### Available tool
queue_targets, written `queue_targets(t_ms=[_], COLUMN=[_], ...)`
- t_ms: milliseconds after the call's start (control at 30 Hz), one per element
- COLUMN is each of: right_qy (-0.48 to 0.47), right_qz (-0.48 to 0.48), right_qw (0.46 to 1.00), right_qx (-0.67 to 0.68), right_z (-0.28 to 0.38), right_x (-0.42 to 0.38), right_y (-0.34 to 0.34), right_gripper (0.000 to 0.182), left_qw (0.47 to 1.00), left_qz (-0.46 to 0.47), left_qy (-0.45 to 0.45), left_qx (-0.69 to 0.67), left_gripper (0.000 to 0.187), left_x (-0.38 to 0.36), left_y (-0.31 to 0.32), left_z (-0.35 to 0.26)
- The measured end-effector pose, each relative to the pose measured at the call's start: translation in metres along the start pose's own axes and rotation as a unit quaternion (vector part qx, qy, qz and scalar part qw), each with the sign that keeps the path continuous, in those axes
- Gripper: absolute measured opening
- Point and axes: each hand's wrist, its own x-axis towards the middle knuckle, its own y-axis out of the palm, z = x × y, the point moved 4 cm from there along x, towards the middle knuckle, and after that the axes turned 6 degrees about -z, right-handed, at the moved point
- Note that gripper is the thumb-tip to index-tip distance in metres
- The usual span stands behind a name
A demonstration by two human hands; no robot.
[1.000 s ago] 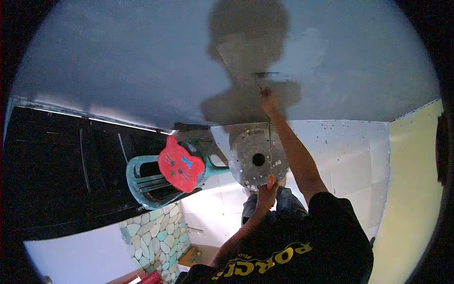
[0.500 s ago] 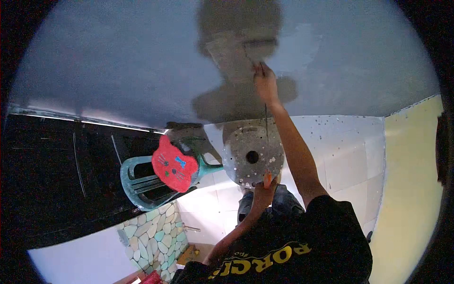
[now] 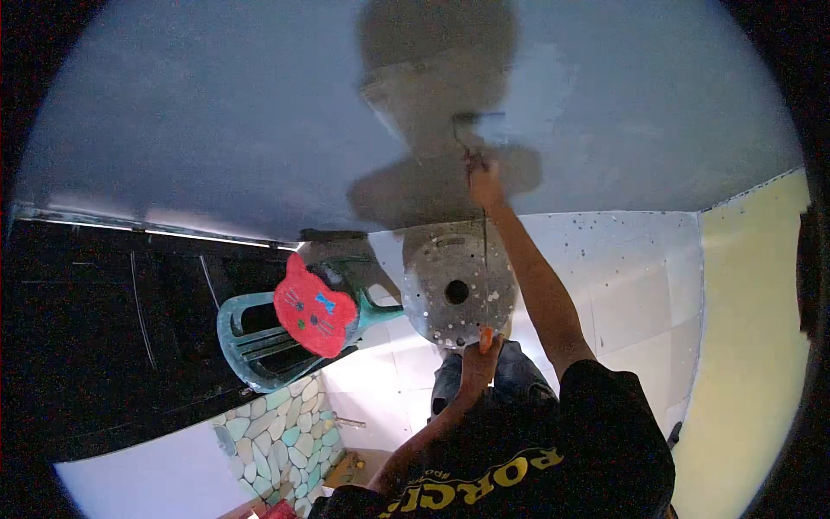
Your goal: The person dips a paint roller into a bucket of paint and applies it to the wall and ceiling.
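My right hand (image 3: 486,183) is closed round the handle of a roller-like tool (image 3: 478,117), whose thin wire frame leads up to a dark, wide head against the grey wall (image 3: 216,112). Lower down, my left hand (image 3: 481,356) grips an orange handle (image 3: 486,337). A long thin dark edge runs up from that handle; the tool's full shape cannot be made out. Just beyond my left hand is a round grey stool top (image 3: 424,294), spotted with paint and with a hole in its middle. My head and shoulders cast a shadow on the wall.
A green plastic chair (image 3: 245,346) with a red cat-shaped cushion (image 3: 316,311) stands left, beside a black panelled surface (image 3: 78,320). Pale tiles (image 3: 622,303) carry paint specks. A yellow wall (image 3: 748,320) rises at right. Pebble-patterned stone (image 3: 285,441) shows lower left.
My right hand and the roller-like tool have moved down the wall, nearer to my body. My left hand has shifted slightly lower in view, still gripping the orange handle.
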Motion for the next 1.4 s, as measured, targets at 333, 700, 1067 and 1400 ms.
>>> queue_targets(t_ms=[333, 700, 1067, 1400], right_qy=[-0.368, 0.188, 0.19, 0.176], right_qz=[-0.091, 0.085, 0.165, -0.024], right_qw=[0.923, 0.967, 0.96, 0.963], right_qx=[-0.073, 0.152, -0.118, 0.201], right_z=[0.123, -0.068, -0.05, 0.004], right_x=[0.009, -0.017, -0.29, -0.333], right_y=[-0.016, -0.046, -0.126, -0.082], right_gripper=[0.018, 0.066, 0.049, 0.032], left_qw=[0.963, 0.872, 0.844, 0.981], left_qz=[-0.213, 0.088, 0.07, -0.021], left_qy=[0.161, -0.35, -0.323, 0.074], left_qx=[-0.015, -0.33, -0.422, -0.18], left_gripper=[0.045, 0.046, 0.034, 0.033], left_x=[0.018, 0.01, 0.0, -0.001], left_y=[-0.015, 0.038, 0.05, -0.036], left_z=[-0.05, -0.024, -0.018, -0.02])
